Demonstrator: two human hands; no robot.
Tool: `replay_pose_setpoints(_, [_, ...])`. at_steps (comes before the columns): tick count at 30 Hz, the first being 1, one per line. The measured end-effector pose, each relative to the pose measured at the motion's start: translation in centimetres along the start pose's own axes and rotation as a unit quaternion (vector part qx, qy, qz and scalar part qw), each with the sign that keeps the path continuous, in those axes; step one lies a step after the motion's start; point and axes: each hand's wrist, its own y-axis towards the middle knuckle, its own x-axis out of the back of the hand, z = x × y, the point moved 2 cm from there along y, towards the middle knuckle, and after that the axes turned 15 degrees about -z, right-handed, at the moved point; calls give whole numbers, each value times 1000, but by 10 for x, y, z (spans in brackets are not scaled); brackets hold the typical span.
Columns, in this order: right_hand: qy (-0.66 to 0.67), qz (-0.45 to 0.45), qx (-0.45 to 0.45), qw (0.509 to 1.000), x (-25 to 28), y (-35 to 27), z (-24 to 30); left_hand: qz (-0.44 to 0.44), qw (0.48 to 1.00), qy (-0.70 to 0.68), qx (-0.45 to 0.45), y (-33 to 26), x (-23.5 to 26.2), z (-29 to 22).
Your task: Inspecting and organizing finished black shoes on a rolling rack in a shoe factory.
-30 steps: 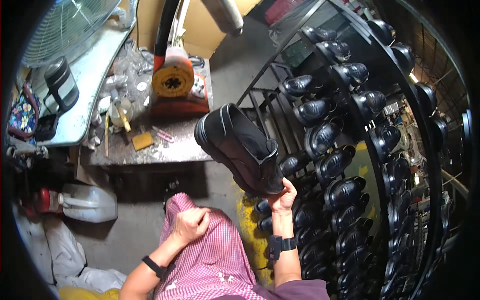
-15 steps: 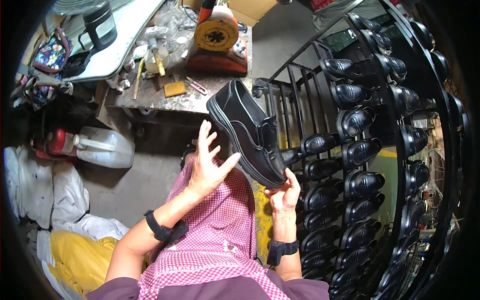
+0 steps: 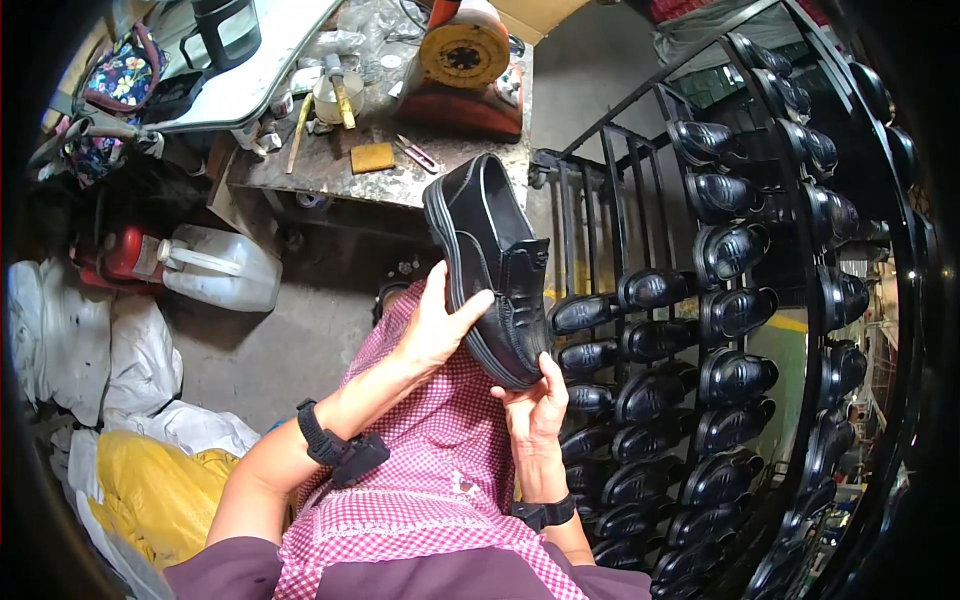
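Observation:
A black leather shoe point(image 3: 505, 285) is held up in front of me, its toe toward me and its opening facing up and to the right. My left hand point(image 3: 438, 325) grips its side, thumb on the upper and the fingers partly hidden behind the thick sole. At the toe, my right hand point(image 3: 535, 398) pinches the front end, thumb on the leather and fingers under the sole. Beyond the shoe's heel stands a worn workbench point(image 3: 330, 180), with a small snipper point(image 3: 418, 154) and a yellow-brown block point(image 3: 372, 158) near its front edge.
To the right, a black metal rack point(image 3: 800, 260) carries many black shoes. An orange machine with a yellow disc point(image 3: 464, 56) stands on the bench beside a brush point(image 3: 341, 100). On the left floor are a white jug point(image 3: 225, 270) and a yellow sack point(image 3: 160, 490).
My left hand has closed from spread fingers onto the shoe's side. The shoe has turned more upright, and its toe has come slightly left and nearer with my right hand.

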Motion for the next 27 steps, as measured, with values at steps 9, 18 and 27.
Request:
replay_pose_setpoints(9, [15, -11, -2, 1000, 1, -2, -6, 80, 996, 23, -29, -8, 4, -15])
replay_pose_setpoints(18, [-13, 28, 33, 999, -10, -16, -12, -33, 999, -8, -1, 0, 9, -23])
replay_pose_setpoints(27, [20, 3, 5, 1000, -3, -17, -16, 150, 986, 10, -68, -11, 22, -19])
